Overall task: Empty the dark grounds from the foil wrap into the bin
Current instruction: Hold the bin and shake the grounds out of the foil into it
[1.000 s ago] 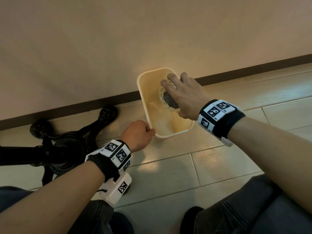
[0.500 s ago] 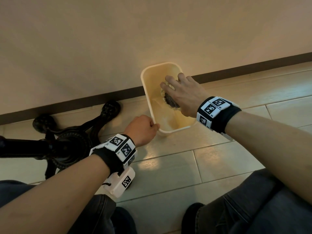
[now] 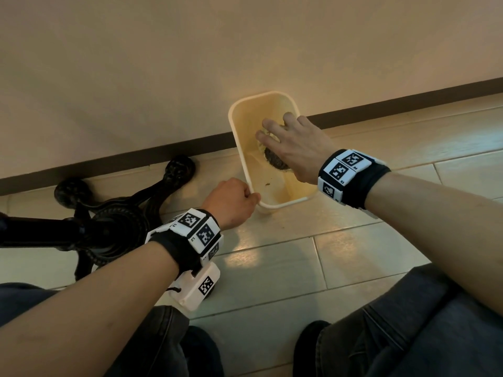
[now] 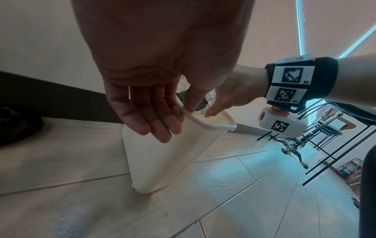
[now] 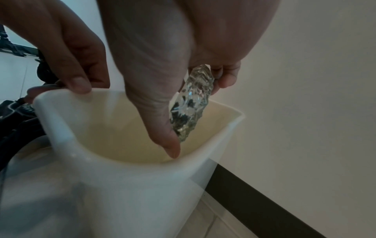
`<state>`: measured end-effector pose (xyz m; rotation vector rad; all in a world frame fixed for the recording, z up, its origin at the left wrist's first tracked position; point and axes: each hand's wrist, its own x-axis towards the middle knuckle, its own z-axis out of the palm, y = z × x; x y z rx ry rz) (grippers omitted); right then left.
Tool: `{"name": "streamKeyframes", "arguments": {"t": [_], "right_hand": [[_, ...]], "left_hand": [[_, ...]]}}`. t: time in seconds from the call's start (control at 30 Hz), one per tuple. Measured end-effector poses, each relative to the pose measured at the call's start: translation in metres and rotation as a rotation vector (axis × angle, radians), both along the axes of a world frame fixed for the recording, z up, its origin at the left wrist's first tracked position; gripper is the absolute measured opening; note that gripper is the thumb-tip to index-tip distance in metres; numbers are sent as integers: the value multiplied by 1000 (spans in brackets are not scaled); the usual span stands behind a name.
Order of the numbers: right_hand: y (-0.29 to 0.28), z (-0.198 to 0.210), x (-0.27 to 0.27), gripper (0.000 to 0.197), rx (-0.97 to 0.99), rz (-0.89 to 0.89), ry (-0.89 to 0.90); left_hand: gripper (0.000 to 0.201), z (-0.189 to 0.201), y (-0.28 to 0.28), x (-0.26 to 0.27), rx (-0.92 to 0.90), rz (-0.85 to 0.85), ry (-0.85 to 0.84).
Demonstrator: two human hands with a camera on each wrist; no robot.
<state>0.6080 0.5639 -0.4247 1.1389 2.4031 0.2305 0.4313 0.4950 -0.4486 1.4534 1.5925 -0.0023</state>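
Crinkled foil (image 5: 190, 103), light and easily crushed, is pinched edge-on by the right hand (image 3: 295, 148) over the bin (image 3: 245, 159); grounds (image 3: 275, 160) are loose, so its rim is judged the best hold. The bin's rim is gripped by the left hand (image 3: 231, 202).

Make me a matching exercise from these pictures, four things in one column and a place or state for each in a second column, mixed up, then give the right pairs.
Things:
1. left hand
2. right hand
3. bin
4. table base

Places or states:
A. black, standing on the floor by the wall
B. holds the foil wrap of dark grounds over the opening
C. cream, tipped toward the person
D. grips the near rim

Pairs: 1-D, 2-B, 3-C, 4-A
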Motion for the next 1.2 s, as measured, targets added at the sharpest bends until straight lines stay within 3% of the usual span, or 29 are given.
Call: {"name": "streamKeyframes", "arguments": {"t": [0.2,1.2], "right_hand": [[-3,5,-2,71,21,68,18],[3,15,-15,67,97,149,-54]], "left_hand": [[40,-1,1,2,-10,-5,-3],[36,-1,0,3,15,-25,11]]}}
